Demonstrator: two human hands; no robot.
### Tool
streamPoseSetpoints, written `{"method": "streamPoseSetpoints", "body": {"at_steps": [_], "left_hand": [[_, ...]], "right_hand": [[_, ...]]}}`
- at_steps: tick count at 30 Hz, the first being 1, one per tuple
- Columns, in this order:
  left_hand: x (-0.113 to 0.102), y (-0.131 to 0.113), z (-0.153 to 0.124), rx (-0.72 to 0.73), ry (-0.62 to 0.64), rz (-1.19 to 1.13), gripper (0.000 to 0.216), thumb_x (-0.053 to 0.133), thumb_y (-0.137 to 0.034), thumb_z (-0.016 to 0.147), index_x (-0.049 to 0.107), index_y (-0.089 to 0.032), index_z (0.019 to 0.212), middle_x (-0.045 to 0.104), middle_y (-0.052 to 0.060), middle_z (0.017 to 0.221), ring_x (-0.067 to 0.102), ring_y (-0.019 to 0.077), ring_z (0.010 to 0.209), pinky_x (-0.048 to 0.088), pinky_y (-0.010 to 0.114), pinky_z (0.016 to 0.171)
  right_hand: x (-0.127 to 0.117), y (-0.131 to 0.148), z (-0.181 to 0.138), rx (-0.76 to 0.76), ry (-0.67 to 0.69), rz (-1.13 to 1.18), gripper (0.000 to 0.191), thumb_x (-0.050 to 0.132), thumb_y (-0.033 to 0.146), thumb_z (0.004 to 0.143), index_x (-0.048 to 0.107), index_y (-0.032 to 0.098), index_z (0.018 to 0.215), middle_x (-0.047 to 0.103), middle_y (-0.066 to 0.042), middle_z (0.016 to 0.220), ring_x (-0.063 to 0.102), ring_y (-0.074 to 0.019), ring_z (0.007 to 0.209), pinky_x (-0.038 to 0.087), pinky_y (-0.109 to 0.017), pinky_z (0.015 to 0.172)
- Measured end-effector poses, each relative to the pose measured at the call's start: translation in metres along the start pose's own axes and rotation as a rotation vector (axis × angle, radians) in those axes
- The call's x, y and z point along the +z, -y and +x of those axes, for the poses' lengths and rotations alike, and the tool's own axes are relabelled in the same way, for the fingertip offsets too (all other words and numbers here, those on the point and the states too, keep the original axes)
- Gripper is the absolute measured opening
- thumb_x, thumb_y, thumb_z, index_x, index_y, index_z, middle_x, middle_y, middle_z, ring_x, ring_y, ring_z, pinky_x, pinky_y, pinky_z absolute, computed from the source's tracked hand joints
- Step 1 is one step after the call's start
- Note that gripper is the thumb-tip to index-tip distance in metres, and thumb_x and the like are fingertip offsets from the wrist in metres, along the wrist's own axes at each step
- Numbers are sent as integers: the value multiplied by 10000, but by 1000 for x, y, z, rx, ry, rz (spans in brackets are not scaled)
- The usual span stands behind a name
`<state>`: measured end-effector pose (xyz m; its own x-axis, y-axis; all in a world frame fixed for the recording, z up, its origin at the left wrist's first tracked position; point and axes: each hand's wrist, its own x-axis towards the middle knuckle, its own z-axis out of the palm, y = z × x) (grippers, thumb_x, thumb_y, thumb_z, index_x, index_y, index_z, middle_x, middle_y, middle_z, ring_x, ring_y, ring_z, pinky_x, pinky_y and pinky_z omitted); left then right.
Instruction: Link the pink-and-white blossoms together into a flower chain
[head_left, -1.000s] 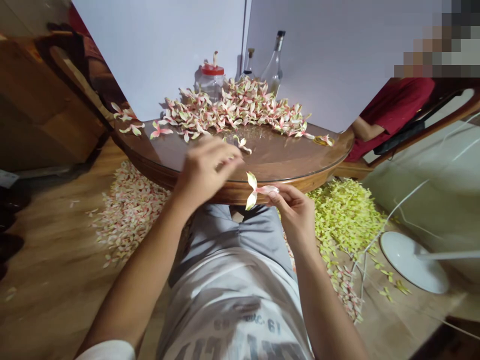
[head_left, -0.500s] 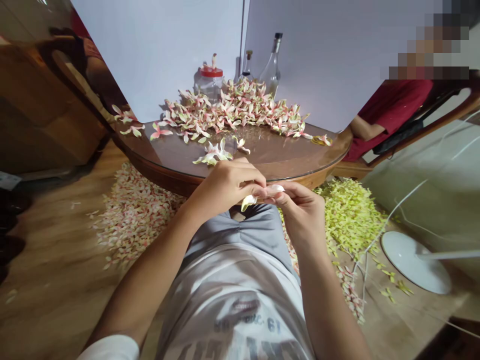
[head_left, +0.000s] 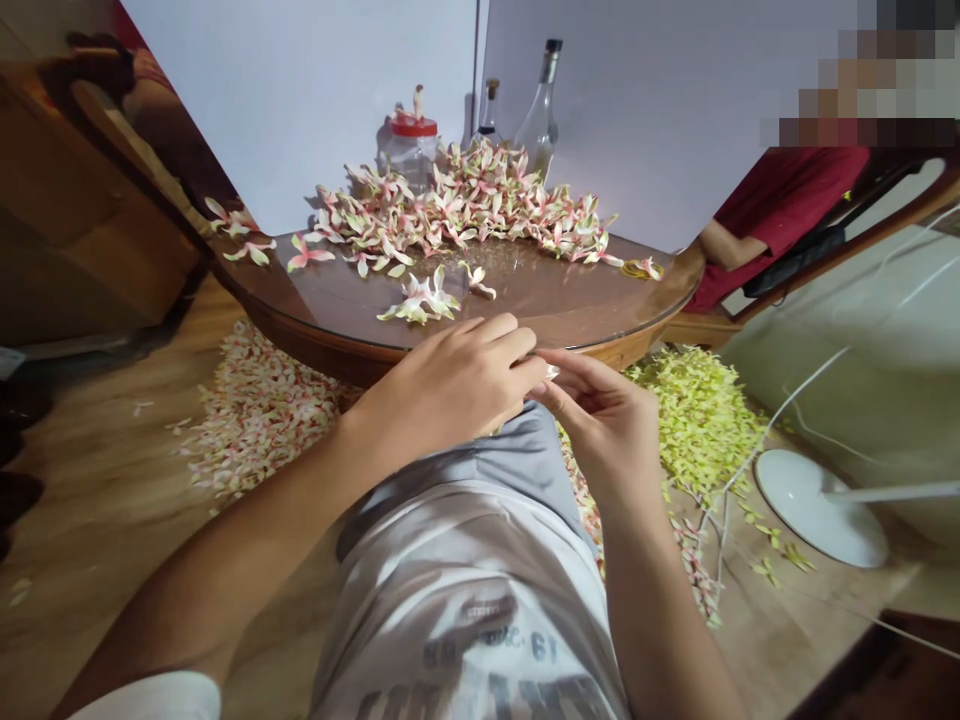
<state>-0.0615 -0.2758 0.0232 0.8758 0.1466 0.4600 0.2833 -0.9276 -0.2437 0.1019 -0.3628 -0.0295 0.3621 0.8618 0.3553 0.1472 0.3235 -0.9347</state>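
Both hands meet over my lap at the table's near edge. My left hand (head_left: 472, 375) is closed around a small white artificial-looking flower (head_left: 553, 372), its back hiding most of it. Only a white petal tip shows between the two hands. My right hand (head_left: 604, 405) pinches the same flower between thumb and fingers. Just beyond my left hand, a white and pale green cluster of flowers (head_left: 420, 298) lies on the glass tabletop (head_left: 540, 295). A single pink-white flower (head_left: 478, 280) rests beside it.
A heap of pink-white flowers (head_left: 480, 210) surrounds a red-lidded jar (head_left: 411, 150) and bottles (head_left: 541, 120). Flower piles lie on the floor, pink-white (head_left: 259, 420) at left and yellow-green (head_left: 690, 415) at right. A white round base (head_left: 817, 510) and cables stand right. A red-sleeved person (head_left: 780, 220) sits at right.
My left hand has rolled over and shifted right, covering the flower that showed between the hands. My right hand keeps its pinch. The view has shifted slightly.
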Motion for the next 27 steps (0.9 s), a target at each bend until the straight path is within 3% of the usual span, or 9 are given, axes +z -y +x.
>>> {"method": "streamPoseSetpoints", "body": {"at_steps": [5, 8, 12, 15, 17, 22, 27], "left_hand": [[13, 6, -5, 89, -166, -97, 136, 586, -88, 909, 596, -183, 813, 629, 41, 814, 567, 204, 834, 489, 318, 754], [24, 3, -14, 12, -338, -97, 172, 583, -81, 891, 565, -199, 767, 618, 35, 750, 538, 197, 777, 491, 317, 731], [46, -12, -27, -262, -678, -146, 159, 617, -83, 855, 541, -213, 806, 616, 30, 775, 545, 192, 785, 501, 327, 756], [65, -19, -32, -585, -1005, -192, 163, 571, -94, 852, 503, -221, 776, 561, 13, 774, 541, 175, 769, 478, 319, 735], [74, -19, -34, -725, -1141, -210, 167, 527, -111, 868, 475, -223, 755, 518, 4, 761, 529, 166, 744, 456, 313, 711], [81, -4, -41, -865, -1245, -209, 194, 479, -110, 873, 416, -228, 733, 447, -8, 737, 489, 162, 718, 432, 318, 709], [83, 9, -45, -961, -1291, -233, 192, 430, -83, 858, 414, -230, 735, 472, -10, 726, 518, 157, 726, 464, 309, 751]], "right_hand": [[6, -2, 0, -26, 46, -69, 364, 755, 199, 850, 732, 233, 1211, 619, 39, 726, 553, -118, 649, 478, -233, 611], [13, -9, 5, -29, 19, -121, 330, 736, 173, 826, 718, 217, 1153, 611, 44, 714, 569, -118, 640, 487, -234, 621], [24, -19, 11, 67, 17, 129, 240, 807, 257, 803, 726, 227, 1027, 638, 51, 661, 627, -120, 601, 525, -224, 586], [35, -26, 13, 143, 12, 356, 227, 835, 248, 783, 724, 241, 982, 716, 37, 707, 741, -163, 696, 625, -277, 701], [41, -32, 14, 181, -4, 436, 215, 839, 244, 778, 722, 243, 959, 747, 30, 741, 768, -179, 734, 652, -305, 737], [46, -44, 14, 239, -64, 470, 196, 848, 268, 764, 724, 230, 911, 778, 15, 813, 772, -172, 770, 661, -296, 766], [49, -44, 12, 264, -113, 498, 205, 870, 275, 726, 734, 222, 871, 757, 27, 774, 750, -144, 705, 664, -283, 759]]}}
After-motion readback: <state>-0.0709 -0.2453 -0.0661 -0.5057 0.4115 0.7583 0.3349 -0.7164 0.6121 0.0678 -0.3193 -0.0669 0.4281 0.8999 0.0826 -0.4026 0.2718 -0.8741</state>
